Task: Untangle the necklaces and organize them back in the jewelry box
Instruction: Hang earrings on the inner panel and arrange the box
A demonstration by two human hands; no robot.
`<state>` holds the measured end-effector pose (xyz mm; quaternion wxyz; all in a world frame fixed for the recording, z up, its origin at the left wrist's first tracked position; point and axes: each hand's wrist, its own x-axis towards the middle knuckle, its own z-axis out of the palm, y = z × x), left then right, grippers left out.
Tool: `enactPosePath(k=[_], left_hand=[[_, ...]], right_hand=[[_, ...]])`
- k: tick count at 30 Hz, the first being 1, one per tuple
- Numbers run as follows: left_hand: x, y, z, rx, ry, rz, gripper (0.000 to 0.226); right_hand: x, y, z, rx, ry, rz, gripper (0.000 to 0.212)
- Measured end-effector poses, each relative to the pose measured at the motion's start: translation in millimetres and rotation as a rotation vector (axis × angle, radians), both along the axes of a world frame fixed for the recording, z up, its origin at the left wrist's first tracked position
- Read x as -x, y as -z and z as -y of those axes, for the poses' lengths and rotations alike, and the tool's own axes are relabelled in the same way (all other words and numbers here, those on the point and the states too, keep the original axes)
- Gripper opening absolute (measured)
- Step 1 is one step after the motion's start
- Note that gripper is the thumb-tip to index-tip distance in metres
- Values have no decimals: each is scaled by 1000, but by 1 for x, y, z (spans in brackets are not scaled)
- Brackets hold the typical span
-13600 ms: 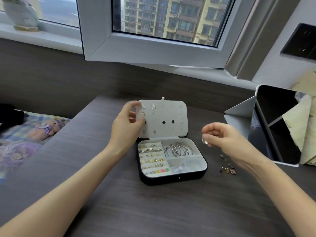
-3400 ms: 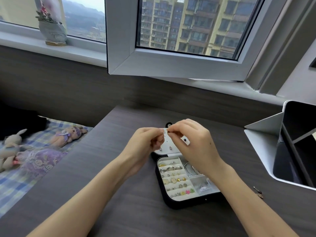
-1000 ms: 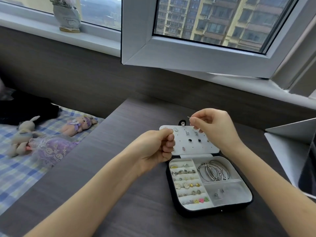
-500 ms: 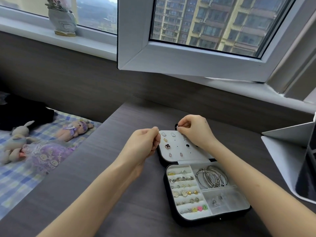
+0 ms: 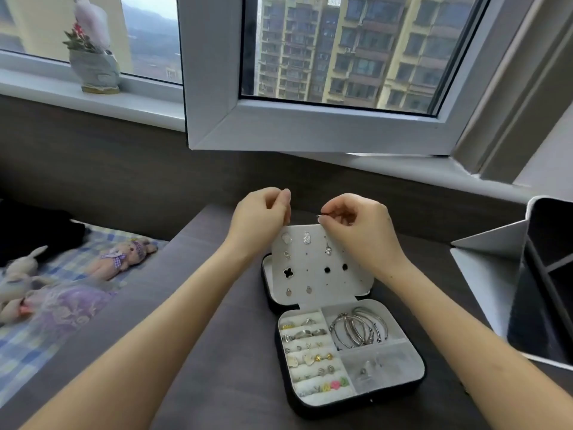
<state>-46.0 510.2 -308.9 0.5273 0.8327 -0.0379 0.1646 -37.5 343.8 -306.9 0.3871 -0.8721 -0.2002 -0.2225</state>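
Observation:
A black jewelry box (image 5: 310, 409) with white lining lies open on the dark table. Its raised lid panel (image 5: 313, 274) carries several stud earrings. My right hand (image 5: 359, 225) hovers over the panel's top right edge, thumb and finger pinched on a small earring (image 5: 320, 216) whose thin metal post points left. Over the panel's top left corner my left hand (image 5: 262, 214) has its fingertips pinched together; I see nothing in them. Silver bangles (image 5: 359, 330) fill the base's back right compartment. Rows of rings and studs (image 5: 308, 352) fill the left side. No necklace shows.
A white and black organizer (image 5: 502, 293) stands at the table's right edge. An open window sash (image 5: 310, 131) hangs over the back of the table. Left of the table is a bed with plush toys (image 5: 124, 259). A vase (image 5: 94, 68) stands on the sill.
Both hands have risen a little to the lid's top edge and drawn closer together. My right hand still pinches the small earring. The lid panel stands more open to view.

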Motion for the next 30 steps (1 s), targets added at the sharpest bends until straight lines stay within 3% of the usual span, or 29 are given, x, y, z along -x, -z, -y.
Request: enactPosePath(k=[5, 13, 23, 30], left_hand=[[-10, -2, 28, -211, 81, -33, 38], [-7, -6, 34, -150, 82, -127, 39], [3, -5, 34, -131, 81, -128, 38], [8, -8, 36, -145, 86, -91, 40]], right_hand=[[20, -12, 29, -154, 46, 6, 4], [33, 17, 70, -180, 116, -112, 6], [21, 32, 63, 75, 240, 320, 9], [20, 37, 63, 126, 246, 472, 12]])
